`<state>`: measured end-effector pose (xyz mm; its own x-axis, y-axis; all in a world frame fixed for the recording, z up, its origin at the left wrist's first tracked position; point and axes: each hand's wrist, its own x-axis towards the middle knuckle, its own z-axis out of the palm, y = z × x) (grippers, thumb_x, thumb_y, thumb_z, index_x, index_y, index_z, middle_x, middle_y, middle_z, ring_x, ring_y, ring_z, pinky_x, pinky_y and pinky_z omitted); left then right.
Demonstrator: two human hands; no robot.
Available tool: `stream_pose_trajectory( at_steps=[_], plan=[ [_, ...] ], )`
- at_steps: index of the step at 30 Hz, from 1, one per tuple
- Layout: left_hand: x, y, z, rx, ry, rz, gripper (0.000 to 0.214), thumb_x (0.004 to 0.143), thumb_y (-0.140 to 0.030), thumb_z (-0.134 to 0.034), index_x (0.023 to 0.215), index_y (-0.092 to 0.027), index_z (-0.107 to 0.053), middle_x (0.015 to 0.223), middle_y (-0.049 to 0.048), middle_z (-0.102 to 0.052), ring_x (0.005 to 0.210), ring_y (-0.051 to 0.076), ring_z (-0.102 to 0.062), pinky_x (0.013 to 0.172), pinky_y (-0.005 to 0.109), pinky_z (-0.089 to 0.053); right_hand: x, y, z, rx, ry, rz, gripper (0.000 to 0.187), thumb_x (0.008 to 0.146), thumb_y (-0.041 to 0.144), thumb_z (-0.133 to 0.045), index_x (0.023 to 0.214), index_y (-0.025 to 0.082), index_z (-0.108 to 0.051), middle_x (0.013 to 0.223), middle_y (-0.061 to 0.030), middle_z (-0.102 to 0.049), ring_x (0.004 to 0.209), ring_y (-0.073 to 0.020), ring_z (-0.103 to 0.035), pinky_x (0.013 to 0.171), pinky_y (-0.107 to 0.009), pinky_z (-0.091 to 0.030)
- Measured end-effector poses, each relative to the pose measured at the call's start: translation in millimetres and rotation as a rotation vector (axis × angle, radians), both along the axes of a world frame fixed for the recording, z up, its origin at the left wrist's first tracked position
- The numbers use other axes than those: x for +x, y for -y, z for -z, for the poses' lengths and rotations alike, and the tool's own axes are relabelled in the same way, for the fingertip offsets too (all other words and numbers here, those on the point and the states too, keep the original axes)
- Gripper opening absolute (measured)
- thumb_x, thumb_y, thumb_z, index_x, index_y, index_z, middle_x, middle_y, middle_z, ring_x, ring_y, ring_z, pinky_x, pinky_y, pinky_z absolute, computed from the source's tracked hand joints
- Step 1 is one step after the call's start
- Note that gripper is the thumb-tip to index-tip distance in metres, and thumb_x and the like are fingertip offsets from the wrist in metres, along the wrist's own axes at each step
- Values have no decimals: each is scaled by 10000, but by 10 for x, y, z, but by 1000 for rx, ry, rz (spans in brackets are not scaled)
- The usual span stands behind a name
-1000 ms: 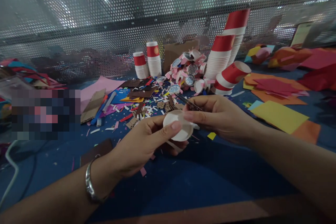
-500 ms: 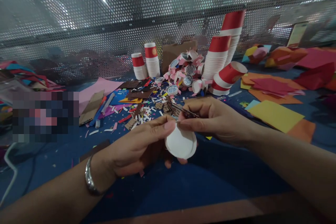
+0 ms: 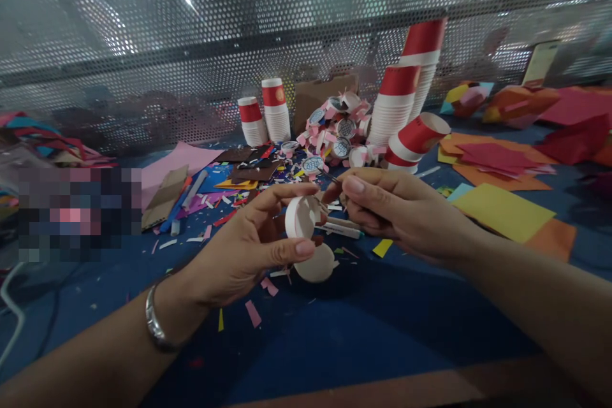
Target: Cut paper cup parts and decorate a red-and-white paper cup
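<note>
My left hand (image 3: 239, 252) is closed on a small white round paper cup base (image 3: 300, 217), held on edge between thumb and fingers. Just below the thumb a second white round piece (image 3: 316, 262) is over the blue table (image 3: 363, 331); whether it rests there I cannot tell. My right hand (image 3: 396, 213) is closed in a pinch on thin metal scissors (image 3: 331, 176), whose tips point left, close to the held piece. A white paper strip (image 3: 342, 230) lies under the right fingers. A metal bracelet (image 3: 153, 322) is on my left wrist.
Stacks of red and white paper cups (image 3: 275, 111) (image 3: 421, 64) stand at the back before a perforated metal screen (image 3: 191, 44). A heap of cut cup bases with pink tabs (image 3: 337, 131) lies behind the hands. Coloured paper sheets (image 3: 502, 207) lie right, cardboard (image 3: 167, 194) and scraps left.
My left hand has turned the round piece from flat to on edge and lifted it. A second white round piece now shows below it. My right hand moved up slightly.
</note>
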<state>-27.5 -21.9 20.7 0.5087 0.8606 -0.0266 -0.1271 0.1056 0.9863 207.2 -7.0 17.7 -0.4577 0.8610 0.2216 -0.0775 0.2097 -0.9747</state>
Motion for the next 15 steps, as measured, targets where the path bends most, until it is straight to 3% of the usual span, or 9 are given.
stream_pose_trajectory(
  at_steps=[8,11,15],
  plan=[
    [-41,-79,51,393,-208,-144,541,769,-139,-869,1236,-320,-664,1201,29,-692,1030,203,-691,837,274,-590,6,36,-60,59,219,-11,434,940,612,-648,897,181,-653,643,53,-449,536,-85,-330,485,-259,-229],
    [-36,-102,63,465,-264,-189,548,772,-124,-853,1243,-296,-631,1244,40,-659,1135,226,-653,904,299,-585,11,45,-84,124,317,-7,452,936,629,-635,870,184,-677,669,33,-473,578,-103,-376,507,-263,-252],
    [-1,-107,54,482,-291,-266,532,750,-140,-864,1200,-258,-607,1184,56,-670,1084,236,-666,859,317,-598,16,32,-70,202,430,12,448,949,618,-619,845,188,-690,686,19,-501,612,-122,-435,538,-267,-297]
  ],
)
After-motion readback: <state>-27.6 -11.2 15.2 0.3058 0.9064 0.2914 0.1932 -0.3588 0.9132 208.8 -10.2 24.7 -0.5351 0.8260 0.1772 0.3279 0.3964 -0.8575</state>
